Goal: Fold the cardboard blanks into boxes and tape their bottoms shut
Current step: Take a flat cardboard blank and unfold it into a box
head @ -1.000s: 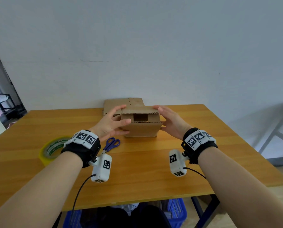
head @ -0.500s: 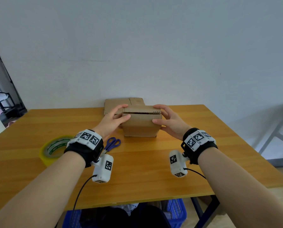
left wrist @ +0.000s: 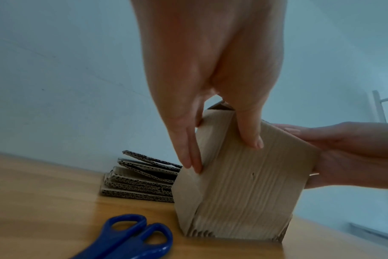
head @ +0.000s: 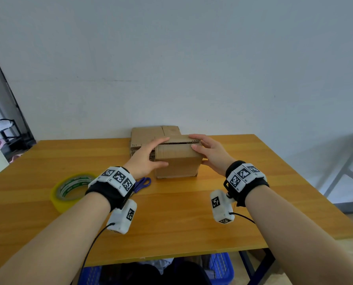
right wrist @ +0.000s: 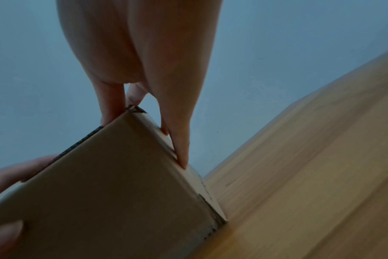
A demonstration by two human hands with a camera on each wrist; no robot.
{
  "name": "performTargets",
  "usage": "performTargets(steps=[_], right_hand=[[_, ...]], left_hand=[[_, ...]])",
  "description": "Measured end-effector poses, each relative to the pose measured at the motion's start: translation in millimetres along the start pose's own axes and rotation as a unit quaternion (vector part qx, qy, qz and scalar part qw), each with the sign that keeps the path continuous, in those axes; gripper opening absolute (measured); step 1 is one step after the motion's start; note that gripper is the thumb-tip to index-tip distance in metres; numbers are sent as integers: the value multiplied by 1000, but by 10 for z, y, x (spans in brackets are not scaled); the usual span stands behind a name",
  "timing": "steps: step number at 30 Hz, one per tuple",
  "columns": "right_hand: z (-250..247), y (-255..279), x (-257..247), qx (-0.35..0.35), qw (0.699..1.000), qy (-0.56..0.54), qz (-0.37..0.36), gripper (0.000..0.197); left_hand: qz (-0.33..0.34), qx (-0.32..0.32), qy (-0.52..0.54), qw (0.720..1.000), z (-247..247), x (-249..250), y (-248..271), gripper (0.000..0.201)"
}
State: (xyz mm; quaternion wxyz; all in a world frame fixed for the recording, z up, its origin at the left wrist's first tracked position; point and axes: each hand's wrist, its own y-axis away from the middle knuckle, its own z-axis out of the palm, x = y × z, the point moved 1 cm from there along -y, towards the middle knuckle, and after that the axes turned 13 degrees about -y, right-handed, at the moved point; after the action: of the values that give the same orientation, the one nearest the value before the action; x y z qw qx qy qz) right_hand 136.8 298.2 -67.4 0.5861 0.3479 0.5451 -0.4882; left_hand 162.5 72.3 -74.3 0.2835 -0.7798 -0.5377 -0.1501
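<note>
A small brown cardboard box (head: pixel 176 161) stands on the wooden table (head: pixel 171 223) with its flaps folded shut on top, a seam running across. My left hand (head: pixel 163 151) grips its left end, fingers over the top flap and thumb (left wrist: pixel 250 138) on the near face. On the other end, my right hand (head: pixel 192 141) holds the box (right wrist: pixel 111 184) with fingers across the top and thumb on the near flap. Flat cardboard blanks (head: pixel 148 134) lie stacked behind the box. The left wrist view shows the box (left wrist: pixel 244 184) slightly tilted.
A yellow tape roll (head: pixel 70 188) lies at the left of the table. Blue-handled scissors (head: pixel 142 183) rest just left of the box, under my left wrist. A blue basket (head: pixel 222 268) sits under the table's near edge. A white wall backs the table.
A second ago the box top showed an open hole between its flaps. The flaps have folded shut over it, and both hands have shifted onto the closed top.
</note>
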Motion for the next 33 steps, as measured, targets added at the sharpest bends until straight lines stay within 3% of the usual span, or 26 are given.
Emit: performTargets(steps=[2, 4, 7, 9, 11, 13, 20, 26, 33], right_hand=[[25, -31, 1, 24, 997, 67, -26, 30], [48, -76, 9, 40, 974, 216, -57, 34], [139, -72, -7, 43, 875, 475, -85, 42], [232, -37, -35, 19, 804, 577, -140, 45], [326, 0, -48, -7, 765, 618, -181, 52], [410, 25, -53, -32, 748, 633, -196, 62], [525, 63, -35, -102, 752, 632, -158, 65], [546, 70, -73, -107, 760, 624, -146, 58], [533, 69, -98, -110, 768, 617, -130, 55]], left_hand=[[2, 12, -15, 1000, -1, 9, -14, 65], [-5, 15, -24, 1000, -3, 13, -36, 63], [-16, 6, -36, 999, -6, 14, -67, 62], [-13, 3, -44, 999, -19, 33, -79, 61], [-7, 5, -40, 999, -49, 64, -102, 61], [10, 0, -30, 999, -84, 98, -125, 62], [17, -56, 5, 998, -140, 109, -100, 60], [-18, -66, 38, 997, -111, 112, -115, 52], [-66, -95, -30, 993, -215, -81, 23, 81]])
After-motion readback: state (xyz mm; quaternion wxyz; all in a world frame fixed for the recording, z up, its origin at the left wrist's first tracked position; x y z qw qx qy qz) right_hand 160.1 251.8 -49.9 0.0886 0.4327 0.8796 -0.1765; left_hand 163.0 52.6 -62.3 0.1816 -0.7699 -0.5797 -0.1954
